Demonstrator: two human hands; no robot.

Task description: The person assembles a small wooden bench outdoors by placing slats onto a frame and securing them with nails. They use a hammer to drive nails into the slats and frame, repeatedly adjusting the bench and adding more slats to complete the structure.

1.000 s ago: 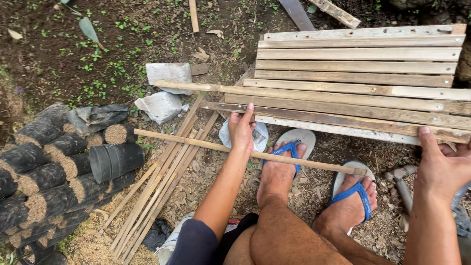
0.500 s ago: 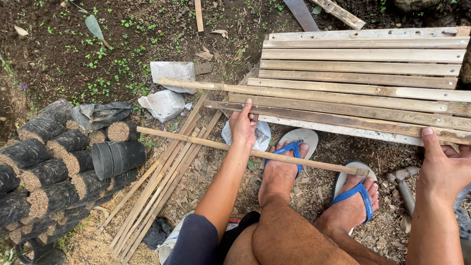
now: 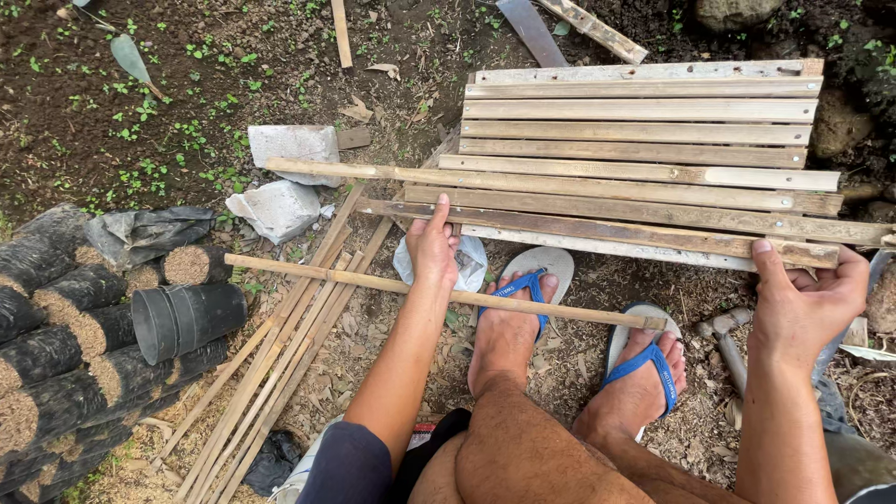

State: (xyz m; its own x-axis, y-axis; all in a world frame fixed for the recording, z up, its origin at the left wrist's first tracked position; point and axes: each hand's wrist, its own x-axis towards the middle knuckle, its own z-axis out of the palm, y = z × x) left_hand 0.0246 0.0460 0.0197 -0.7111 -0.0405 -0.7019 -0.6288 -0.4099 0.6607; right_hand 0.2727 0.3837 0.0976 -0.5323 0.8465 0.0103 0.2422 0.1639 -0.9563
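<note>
Several long bamboo slats (image 3: 644, 135) lie side by side on the ground in front of me. My left hand (image 3: 433, 248) rests palm down at the left end of the nearest slat (image 3: 597, 224), index finger stretched onto it, holding nothing. It lies across a thin bamboo stick (image 3: 317, 273) that runs over my feet. My right hand (image 3: 808, 291) grips the right end of that nearest slat, thumb on top. My feet wear blue flip-flops (image 3: 526, 282).
A bundle of thin bamboo strips (image 3: 280, 364) lies diagonally at my left. Black seedling bags filled with soil (image 3: 65, 345) are stacked at far left. Two grey stone blocks (image 3: 291, 145) and a white plastic bag (image 3: 471, 257) sit near the slats. Bare soil with small weeds lies beyond.
Both hands stay where they were on the nearest slat; only the view shifts slightly.
</note>
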